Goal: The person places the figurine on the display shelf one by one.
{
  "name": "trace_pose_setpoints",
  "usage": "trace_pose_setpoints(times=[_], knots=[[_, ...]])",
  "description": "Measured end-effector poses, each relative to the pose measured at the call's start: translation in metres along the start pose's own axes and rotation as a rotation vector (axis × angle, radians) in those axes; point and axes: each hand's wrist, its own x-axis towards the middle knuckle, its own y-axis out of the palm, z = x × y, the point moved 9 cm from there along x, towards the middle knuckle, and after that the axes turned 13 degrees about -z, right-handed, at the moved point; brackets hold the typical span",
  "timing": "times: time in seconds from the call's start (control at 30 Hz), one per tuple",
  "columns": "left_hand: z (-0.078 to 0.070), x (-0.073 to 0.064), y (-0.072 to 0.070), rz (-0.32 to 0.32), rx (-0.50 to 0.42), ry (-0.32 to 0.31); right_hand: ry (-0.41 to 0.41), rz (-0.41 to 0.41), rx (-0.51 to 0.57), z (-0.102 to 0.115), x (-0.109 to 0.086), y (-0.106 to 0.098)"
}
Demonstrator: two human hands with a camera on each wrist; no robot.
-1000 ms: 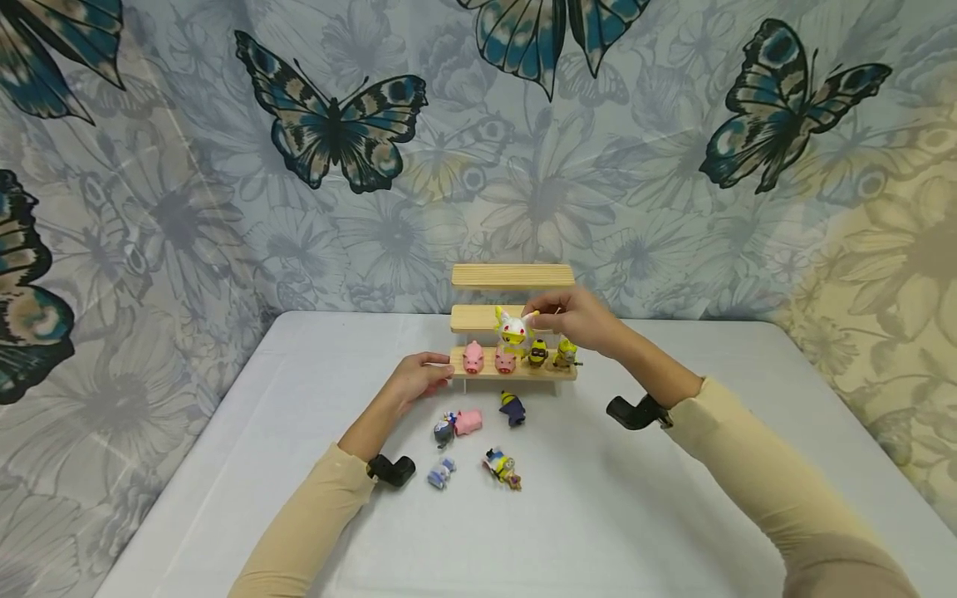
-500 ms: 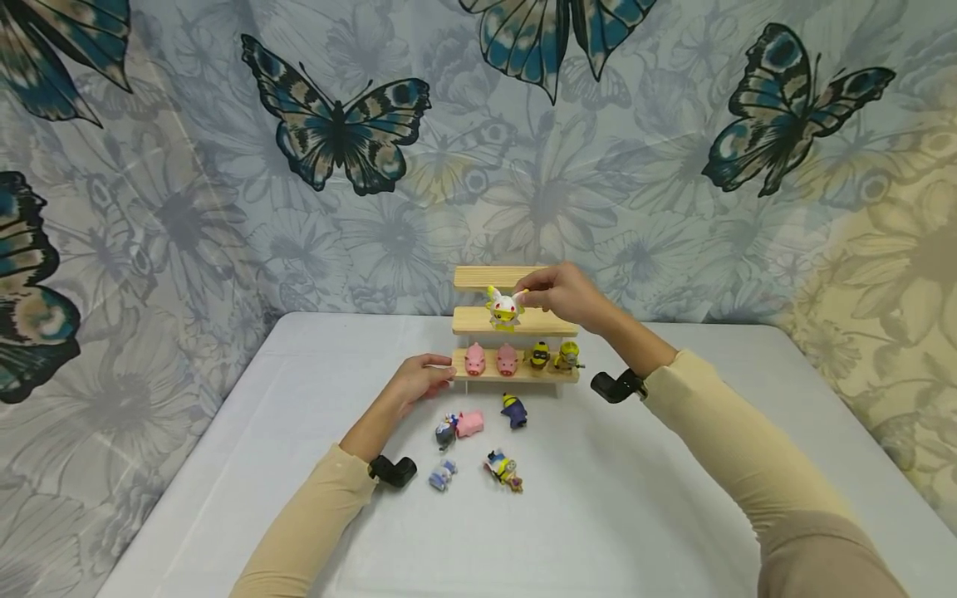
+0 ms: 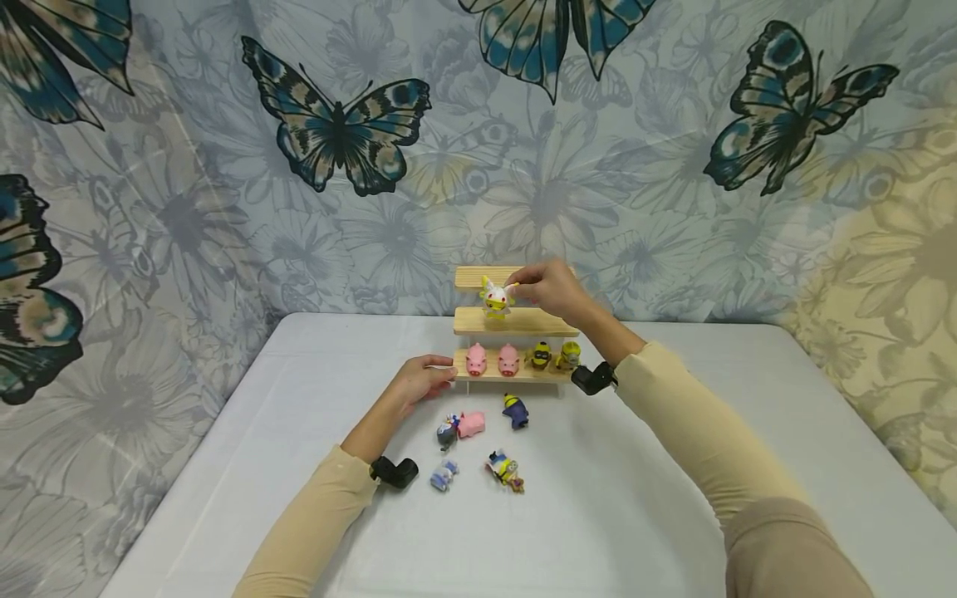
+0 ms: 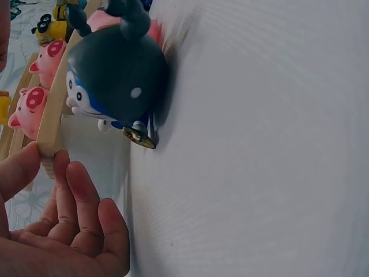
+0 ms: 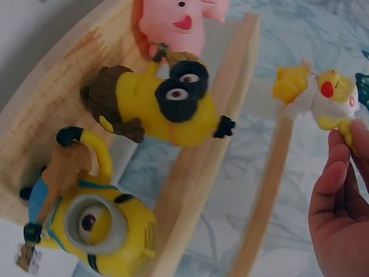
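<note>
My right hand (image 3: pixel 555 292) pinches a yellow-and-white Pikachu-like figurine (image 3: pixel 495 301) by one ear. In the head view the figurine is upright over the left half of the middle tier (image 3: pixel 549 322) of a wooden display shelf. My left hand (image 3: pixel 419 379) grips the left end of the bottom tier (image 4: pixel 49 130), thumb on one side and a fingertip on the other. Along that tier stand two pink pigs (image 3: pixel 476 360) (image 3: pixel 508 360), a goggled minion (image 5: pixel 173 101) and a one-eyed minion holding a small brown guitar (image 5: pixel 66 167).
Several figurines lie on the white table (image 3: pixel 635 498) before the shelf: a dark-capped one (image 4: pixel 118 69), a pink pig (image 3: pixel 472 424), a minion in dark blue (image 3: pixel 516 412), a blue-white one (image 3: pixel 444 475) and a colourful minion (image 3: pixel 505 471). The top tier (image 3: pixel 478 276) is behind.
My right hand has lifted the figurine from in front of the bottom tier, up and leftward to the middle tier. My left hand keeps its hold on the shelf's end.
</note>
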Motion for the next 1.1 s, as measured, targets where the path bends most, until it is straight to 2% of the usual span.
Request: trace_pose_setpoints(times=[0.3,0.5,0.83,1.1], knots=[[0.0,-0.001,0.0,-0.002,0.009,-0.013,0.009,-0.011,-0.012,-0.009,0.011,0.015],[0.0,-0.001,0.0,-0.006,0.021,-0.018,0.018,0.011,0.006,-0.013,0.013,0.023],[0.001,-0.001,0.001,-0.001,0.019,-0.005,0.067,0.014,-0.017,-0.016,0.014,0.025],[0.0,-0.002,0.0,-0.017,0.013,-0.012,-0.001,-0.005,-0.029,-0.011,0.015,0.025]])
